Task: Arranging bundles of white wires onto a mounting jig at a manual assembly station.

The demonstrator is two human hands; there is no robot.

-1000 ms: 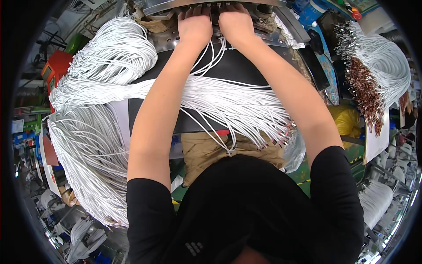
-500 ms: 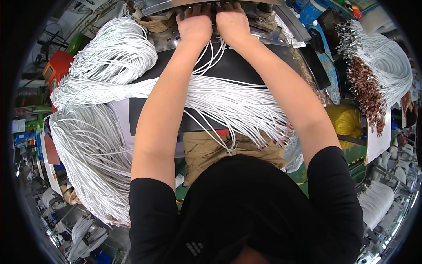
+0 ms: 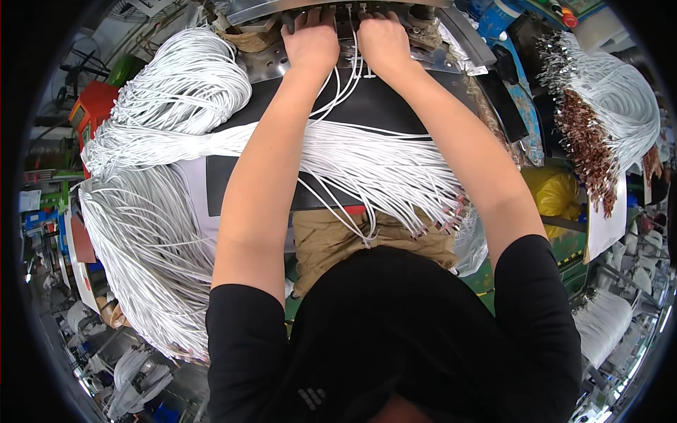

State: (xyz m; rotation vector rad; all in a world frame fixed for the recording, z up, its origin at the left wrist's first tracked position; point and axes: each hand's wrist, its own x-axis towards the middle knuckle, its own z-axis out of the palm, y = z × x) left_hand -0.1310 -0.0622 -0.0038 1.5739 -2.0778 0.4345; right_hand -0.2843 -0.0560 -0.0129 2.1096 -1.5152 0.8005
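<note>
My left hand (image 3: 311, 44) and my right hand (image 3: 383, 44) reach forward to the metal machine (image 3: 264, 62) at the top. Their fingers bend over its slotted edge, and the fingertips are partly hidden. A few white cables (image 3: 345, 92) run up from the work surface under and between my hands. One of them passes through the gap into the machine. Each hand appears closed on a cable, though the grip itself is covered. Below my wrists, a tied bundle of white cables (image 3: 374, 151) lies across a black mat (image 3: 268, 92), its reddish-tipped ends toward the right.
A coiled bundle of white cables (image 3: 180, 84) and a hanging one (image 3: 141, 261) fill the left side, beside a red box (image 3: 95, 102). At right are a cable bundle with brown ends (image 3: 599, 106) and a yellow bag (image 3: 553, 194). Brown cloth (image 3: 324, 243) lies near my body.
My right hand has shifted slightly right and back, away from the left. The gap between the hands is wider and shows a cable running into the machine. My left hand has barely moved.
</note>
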